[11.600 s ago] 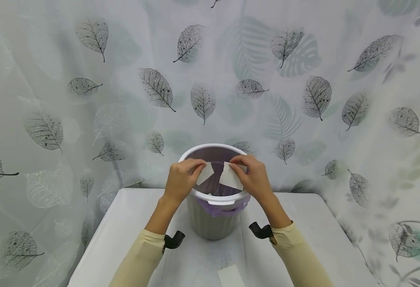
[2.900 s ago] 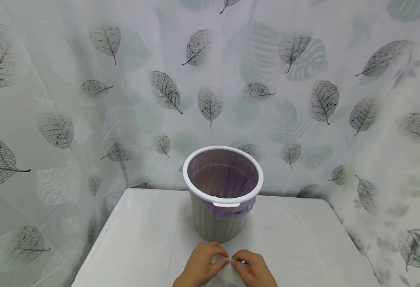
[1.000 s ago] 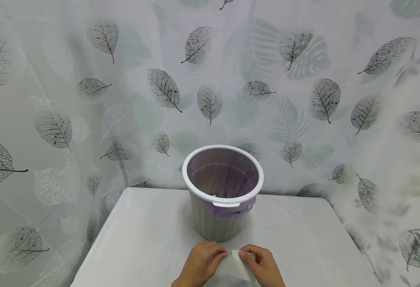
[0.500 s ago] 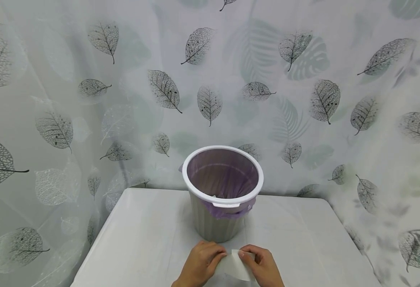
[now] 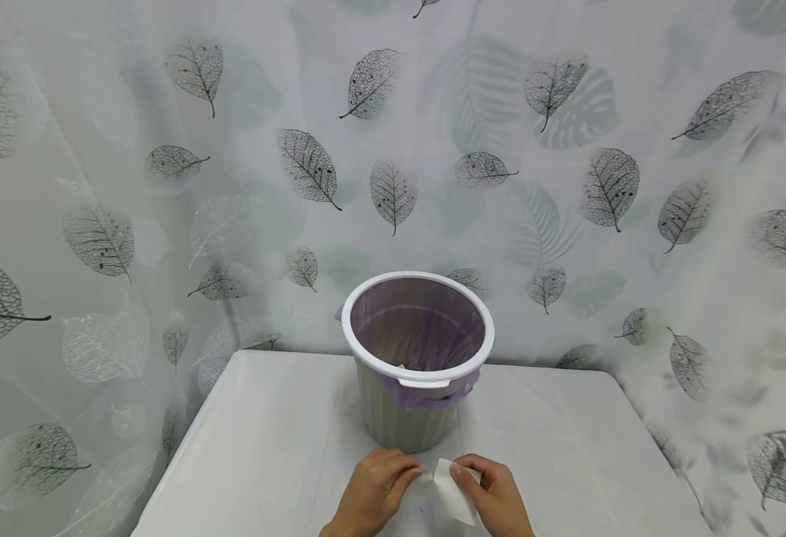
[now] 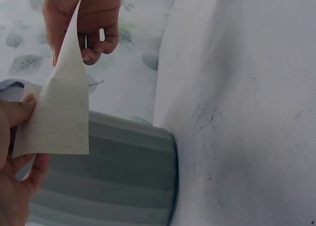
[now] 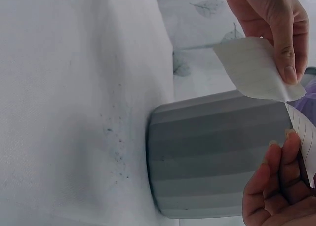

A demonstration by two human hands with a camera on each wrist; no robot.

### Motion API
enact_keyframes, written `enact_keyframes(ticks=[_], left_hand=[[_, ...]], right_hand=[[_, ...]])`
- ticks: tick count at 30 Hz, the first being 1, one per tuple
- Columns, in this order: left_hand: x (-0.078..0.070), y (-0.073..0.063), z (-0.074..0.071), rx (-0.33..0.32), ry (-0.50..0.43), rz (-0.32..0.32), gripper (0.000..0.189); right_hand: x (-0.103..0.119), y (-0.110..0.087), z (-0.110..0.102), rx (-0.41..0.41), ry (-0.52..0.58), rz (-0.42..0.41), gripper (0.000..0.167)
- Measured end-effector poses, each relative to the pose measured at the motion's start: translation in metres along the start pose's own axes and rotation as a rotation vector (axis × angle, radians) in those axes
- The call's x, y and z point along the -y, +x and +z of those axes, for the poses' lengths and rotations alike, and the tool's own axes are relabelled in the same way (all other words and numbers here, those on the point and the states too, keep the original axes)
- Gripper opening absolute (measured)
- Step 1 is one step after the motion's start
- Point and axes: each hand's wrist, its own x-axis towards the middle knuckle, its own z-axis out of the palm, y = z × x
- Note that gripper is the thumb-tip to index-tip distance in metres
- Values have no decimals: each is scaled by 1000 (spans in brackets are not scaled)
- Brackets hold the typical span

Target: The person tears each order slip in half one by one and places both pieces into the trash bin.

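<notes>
A lined paper slip with small printed checkboxes (image 6: 59, 122) is stretched between my two hands, low in front of the bin. My left hand (image 5: 373, 492) pinches one side between thumb and fingers. On the other side, my right hand (image 5: 494, 496) pinches the larger white part of the paper (image 5: 452, 496), which tilts away. A tear splits the slip; in the right wrist view the two parts of paper (image 7: 247, 70) meet at a narrow point. Behind the hands stands a grey ribbed bin (image 5: 400, 418) with a white rim and a purple liner (image 5: 426, 395).
A white-covered table (image 5: 265, 432) carries the bin near its back edge. Small dark specks (image 6: 205, 117) mark the cover in front of it. A white scrap (image 5: 402, 366) shows inside the bin. A leaf-printed curtain (image 5: 393, 112) hangs behind.
Earlier, both hands held torn paper over the bin, with another slip on the table. They then came down in front of it. In the last half second the slip's two parts have spread apart.
</notes>
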Motion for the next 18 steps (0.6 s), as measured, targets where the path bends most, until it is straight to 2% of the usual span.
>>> enact_keyframes(ticks=[6,18], left_hand=[[0,-1,0,-16,12,-6,13],[-1,-1,1,-34,-13,-16,15]], right_hand=[[1,0,1,2,29,25,24],[-3,0,2,-45,19,16,22]])
